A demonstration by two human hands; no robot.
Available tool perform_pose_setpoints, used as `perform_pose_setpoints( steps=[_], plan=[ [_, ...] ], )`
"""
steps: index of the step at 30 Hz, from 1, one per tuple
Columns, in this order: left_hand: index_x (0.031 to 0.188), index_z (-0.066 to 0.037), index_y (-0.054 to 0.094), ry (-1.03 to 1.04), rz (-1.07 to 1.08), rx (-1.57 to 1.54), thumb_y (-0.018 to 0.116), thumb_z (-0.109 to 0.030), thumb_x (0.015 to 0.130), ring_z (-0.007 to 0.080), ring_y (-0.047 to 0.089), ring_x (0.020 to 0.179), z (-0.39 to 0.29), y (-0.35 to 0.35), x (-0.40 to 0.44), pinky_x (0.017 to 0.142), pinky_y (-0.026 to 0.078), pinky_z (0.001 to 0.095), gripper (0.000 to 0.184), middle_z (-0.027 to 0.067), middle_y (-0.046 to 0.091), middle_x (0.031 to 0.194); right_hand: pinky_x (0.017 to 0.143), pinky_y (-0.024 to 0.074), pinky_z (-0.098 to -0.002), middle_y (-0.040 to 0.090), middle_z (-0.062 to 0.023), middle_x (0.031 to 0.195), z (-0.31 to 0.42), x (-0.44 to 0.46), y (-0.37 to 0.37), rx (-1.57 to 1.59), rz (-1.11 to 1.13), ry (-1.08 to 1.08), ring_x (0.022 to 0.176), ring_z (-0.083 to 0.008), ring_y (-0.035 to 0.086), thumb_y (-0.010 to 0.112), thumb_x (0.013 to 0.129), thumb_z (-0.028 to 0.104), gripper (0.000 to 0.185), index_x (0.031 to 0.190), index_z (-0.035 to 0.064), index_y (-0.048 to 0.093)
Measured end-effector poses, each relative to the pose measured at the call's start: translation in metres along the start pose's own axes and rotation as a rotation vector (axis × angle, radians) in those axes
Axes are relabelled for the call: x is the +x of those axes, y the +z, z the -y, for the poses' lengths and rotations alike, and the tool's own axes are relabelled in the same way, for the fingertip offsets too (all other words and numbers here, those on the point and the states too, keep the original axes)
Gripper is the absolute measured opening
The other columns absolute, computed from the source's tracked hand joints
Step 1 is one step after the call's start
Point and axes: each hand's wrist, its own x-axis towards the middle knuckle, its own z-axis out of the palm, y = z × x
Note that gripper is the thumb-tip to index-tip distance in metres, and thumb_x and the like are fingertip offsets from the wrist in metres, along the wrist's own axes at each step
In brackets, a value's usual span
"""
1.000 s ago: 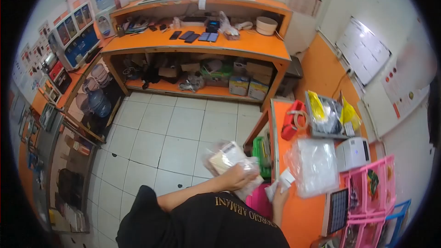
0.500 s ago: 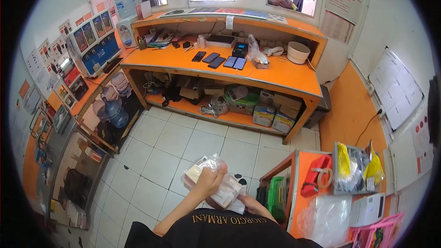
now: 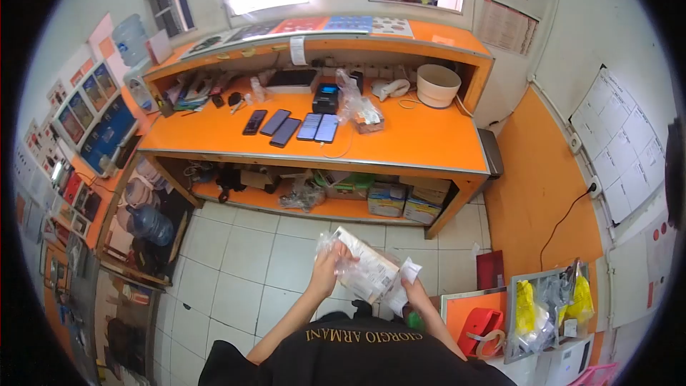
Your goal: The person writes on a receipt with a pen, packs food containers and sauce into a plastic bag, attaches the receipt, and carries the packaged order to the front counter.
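A flat package in clear plastic (image 3: 371, 276), with a printed label on its face, is held tilted in front of my body. My left hand (image 3: 333, 266) is closed on its upper left part, fingers pressed into the crinkled plastic. At its lower right end, my right hand (image 3: 416, 292) grips the package near a loose white piece, either paper or plastic (image 3: 409, 270). The fingers of that hand are partly hidden behind it. What is inside the package cannot be made out.
Ahead stands an orange counter (image 3: 429, 143) with several phones (image 3: 284, 132), a card terminal (image 3: 326, 99) and a white pot (image 3: 438, 86). To my right, a low orange table carries a red tape dispenser (image 3: 484, 329) and a tray of plastic bags (image 3: 511, 314). A person is behind the window.
The view has moved closer to the counter. My hands and the package have shifted right, and the package is tilted with its labelled face showing more.
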Motion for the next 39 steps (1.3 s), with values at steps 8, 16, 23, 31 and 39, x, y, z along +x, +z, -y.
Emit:
perform_pose_setpoints(
  steps=[8,16,23,31,39],
  plan=[
    [0.079,-0.012,0.039,-0.173,0.175,-0.655,0.041,-0.020,0.093,0.0140,0.049,0.076,-0.036,0.047,0.139,0.092,0.040,0.0423,0.016,-0.0007,0.041,0.074,0.099,0.0314,-0.0339,0.045,-0.0118,0.127,0.055,0.065,-0.010,0.430,-0.091,0.058,0.119,-0.0228,0.041,0.043,0.094,0.023,0.046,0.133,0.0008,0.032],
    [0.082,-0.012,0.042,-0.219,0.230,-0.632,0.040,-0.022,0.093,0.0159,0.049,0.078,-0.049,0.056,0.295,0.092,0.040,0.0462,0.015,-0.0004,0.043,0.074,0.094,0.0389,-0.0358,0.045,-0.0126,0.126,0.107,0.179,-0.031,0.494,-0.456,-0.107,0.114,-0.0232,0.047,0.044,0.093,0.021,0.046,0.133,0.0023,0.030],
    [0.083,-0.009,0.044,-0.204,0.298,-0.619,0.041,-0.022,0.093,0.0233,0.052,0.088,-0.010,0.031,0.442,0.087,0.040,0.0399,0.017,0.0052,0.051,0.082,0.085,0.0464,-0.0348,0.055,-0.0181,0.116,0.179,0.260,-0.062,0.661,-0.426,-0.194,0.096,-0.0246,0.059,0.039,0.095,0.022,0.043,0.132,0.0022,0.031],
    [0.111,-0.002,0.049,-0.262,0.171,-0.260,0.044,-0.028,0.093,0.0220,0.046,0.113,0.010,0.001,0.475,0.098,0.033,0.0343,0.031,0.0121,0.052,0.116,0.096,0.0336,-0.0308,0.043,-0.0140,0.130,0.191,0.293,-0.059,0.603,-0.512,-0.080,0.116,-0.0210,0.044,0.041,0.095,0.025,0.050,0.134,-0.0028,0.028],
    [0.120,-0.001,0.046,-0.097,-0.033,0.521,0.052,-0.022,0.090,0.0164,0.046,0.114,-0.018,-0.042,0.424,0.094,0.036,0.0297,0.037,0.0095,0.052,0.114,0.095,0.0335,-0.0331,0.046,-0.0165,0.124,0.216,0.300,-0.087,0.295,-0.711,0.004,0.112,-0.0234,0.046,0.040,0.093,0.025,0.048,0.132,-0.0020,0.032]
  ],
)
